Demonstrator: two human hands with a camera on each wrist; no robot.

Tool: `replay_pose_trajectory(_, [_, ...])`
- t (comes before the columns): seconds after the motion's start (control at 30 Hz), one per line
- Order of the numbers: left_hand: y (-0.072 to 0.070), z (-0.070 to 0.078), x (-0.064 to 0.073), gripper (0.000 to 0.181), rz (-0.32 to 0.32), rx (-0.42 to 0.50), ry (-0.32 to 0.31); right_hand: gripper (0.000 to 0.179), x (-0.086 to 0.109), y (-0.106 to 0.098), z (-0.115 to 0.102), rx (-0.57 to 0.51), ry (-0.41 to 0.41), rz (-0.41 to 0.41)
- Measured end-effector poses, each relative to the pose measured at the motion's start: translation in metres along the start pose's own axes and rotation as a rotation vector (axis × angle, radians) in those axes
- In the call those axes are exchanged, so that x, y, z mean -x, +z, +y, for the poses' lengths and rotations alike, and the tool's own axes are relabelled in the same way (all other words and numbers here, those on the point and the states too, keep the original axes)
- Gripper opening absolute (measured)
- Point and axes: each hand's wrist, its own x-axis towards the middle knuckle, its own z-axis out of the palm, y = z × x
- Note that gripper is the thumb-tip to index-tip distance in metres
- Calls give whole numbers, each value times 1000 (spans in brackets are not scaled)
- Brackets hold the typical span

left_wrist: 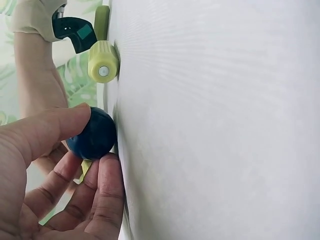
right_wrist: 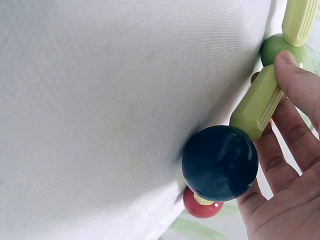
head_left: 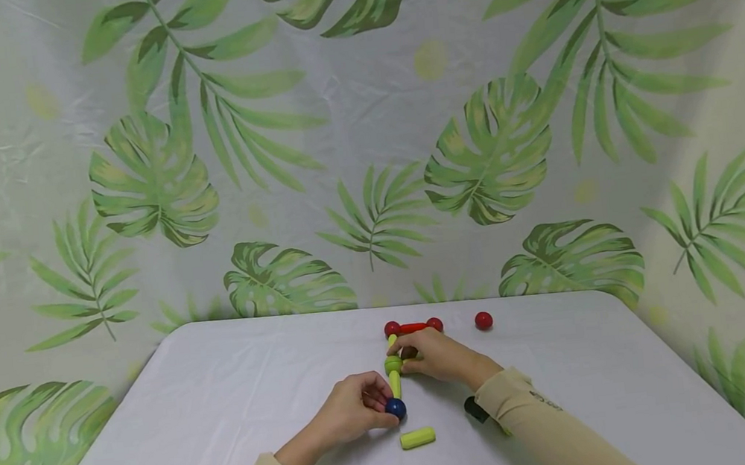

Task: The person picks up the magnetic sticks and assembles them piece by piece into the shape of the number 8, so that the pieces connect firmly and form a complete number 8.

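My left hand pinches a blue ball between thumb and fingers. A yellow-green rod runs from this ball to a green ball. Thumb and fingertips of my right hand hold the green ball where a ribbed yellow-green rod joins it. That rod ends in a second dark blue ball close to the table under the right hand, hidden in the head view. Beyond the green ball, another yellow-green rod leads toward a red ball, which a red rod links to another red ball.
A loose yellow-green rod lies on the white table in front of the hands. Another rod is partly hidden by the right sleeve. One red ball sits alone at the back right. A leaf-print cloth hangs behind the table.
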Motion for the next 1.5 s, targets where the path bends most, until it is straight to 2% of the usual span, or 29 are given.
replay_pose_trajectory(0.23, [0,0,-1,29,-8,10,-4,28,1,-2,0,10,7,-3])
replay_pose_trajectory(0.53, [1,-1,-3,30,-32,-8,15,30,4,-4,0,65,-23,-9])
replay_pose_trajectory(0.87, [-1,-4,-5,25,-60,-13,26,36,11,-12,0,92,11,-33])
replay_pose_trajectory(1.17, [-3,-7,-4,27,-76,20,11,30,29,-26,-6,134,-42,-32])
replay_pose_trajectory(1.5, [-5,-6,-4,29,-91,14,1,27,59,-26,-20,96,26,-106])
